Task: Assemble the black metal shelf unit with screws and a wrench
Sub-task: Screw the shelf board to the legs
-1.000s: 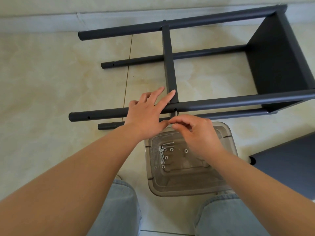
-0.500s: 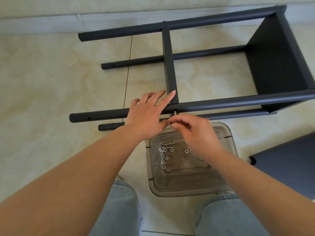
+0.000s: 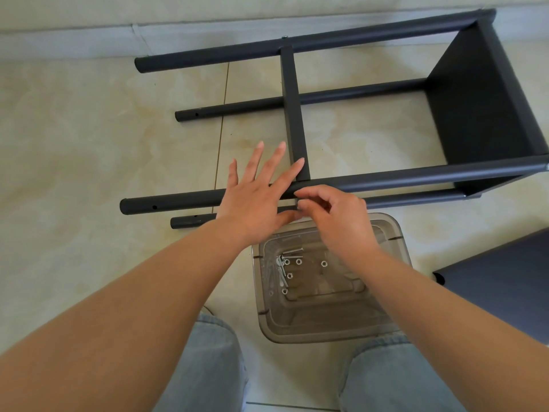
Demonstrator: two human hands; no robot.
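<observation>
The black shelf frame lies on its side on the tile floor, with a fitted shelf panel (image 3: 481,108) at its right end and a flat crossbar (image 3: 292,114) joining the far tube to the near tube (image 3: 416,176). My left hand (image 3: 255,200) rests flat on the near tube with fingers spread, its forefinger touching the crossbar's end. My right hand (image 3: 335,215) pinches a screw just below that joint; the fingertips hide most of it. No wrench shows.
A clear plastic container (image 3: 398,242) stands between my knees, holding several loose screws and nuts (image 3: 285,266). A separate dark panel (image 3: 499,278) lies on the floor at the right. A wall skirting runs behind the frame.
My left hand's fingers have straightened and spread over the near tube. My right hand stays at the joint, its fingers shifted slightly round the screw.
</observation>
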